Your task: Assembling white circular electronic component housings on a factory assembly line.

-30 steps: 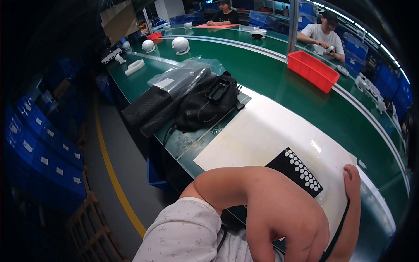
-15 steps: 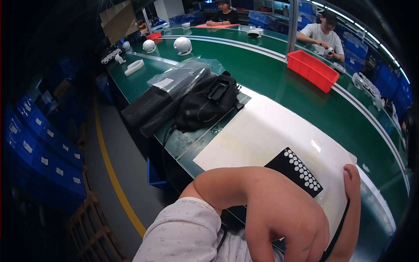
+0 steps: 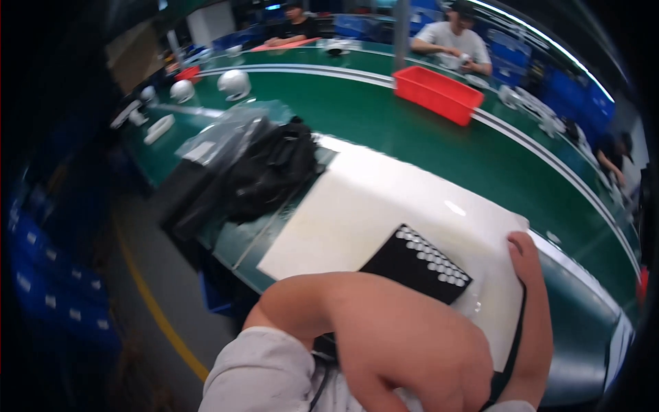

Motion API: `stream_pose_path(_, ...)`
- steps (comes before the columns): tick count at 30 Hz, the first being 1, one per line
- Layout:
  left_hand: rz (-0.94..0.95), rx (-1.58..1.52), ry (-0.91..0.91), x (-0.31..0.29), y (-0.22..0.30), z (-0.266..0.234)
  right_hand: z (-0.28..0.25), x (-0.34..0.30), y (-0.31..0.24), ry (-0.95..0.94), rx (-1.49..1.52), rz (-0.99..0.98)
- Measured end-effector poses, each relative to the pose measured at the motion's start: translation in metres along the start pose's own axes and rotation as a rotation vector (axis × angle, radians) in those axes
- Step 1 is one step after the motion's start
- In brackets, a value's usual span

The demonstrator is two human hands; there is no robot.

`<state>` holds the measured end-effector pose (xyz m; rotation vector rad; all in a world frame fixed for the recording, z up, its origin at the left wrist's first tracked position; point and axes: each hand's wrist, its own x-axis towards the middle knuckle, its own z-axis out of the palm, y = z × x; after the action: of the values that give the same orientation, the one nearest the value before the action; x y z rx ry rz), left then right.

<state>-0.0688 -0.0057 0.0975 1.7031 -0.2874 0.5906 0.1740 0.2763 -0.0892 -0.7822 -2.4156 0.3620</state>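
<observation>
My left arm reaches across the front, and my left hand (image 3: 422,357) hangs bent at the lower edge, near my clothes. Its fingers curl downward, blurred and partly cut off, so whatever they may hold is hidden. My right hand (image 3: 526,253) rests with bent fingers at the right edge of a white board (image 3: 384,189); whether it grips anything does not show. A thin black band runs along the right forearm. Between the arms, a black sheet (image 3: 405,268) with rows of white round dots lies on the board, its near part behind my left forearm.
Clear plastic bags (image 3: 233,130), dark packs and a black bag (image 3: 274,165) lie left of the board. A red bin (image 3: 437,96) stands on the green bench (image 3: 343,103). White round housings (image 3: 235,84) sit far left. Co-workers sit across. Blue crates (image 3: 55,281) are stacked at left.
The whole view has swung, so the bench and its things sit further left. More of the black sheet shows above my left forearm. Another person has come into view at the far right.
</observation>
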Motion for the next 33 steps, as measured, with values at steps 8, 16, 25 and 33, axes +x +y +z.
stream_pose_path(8,0.275,0.546,0.198,0.013,-0.011,-0.015,-0.011,0.002,-0.014,-0.006,-0.022,0.09)
stream_pose_path(16,0.635,0.739,0.397,0.009,-0.082,0.013,-0.011,0.002,-0.022,0.022,0.043,0.166)
stream_pose_path(25,0.545,0.7,0.299,0.004,-0.073,0.011,-0.012,0.001,-0.026,0.011,0.066,0.197)
stream_pose_path(33,0.552,0.742,0.328,0.005,-0.074,0.01,-0.014,0.001,-0.025,0.006,0.047,0.196)
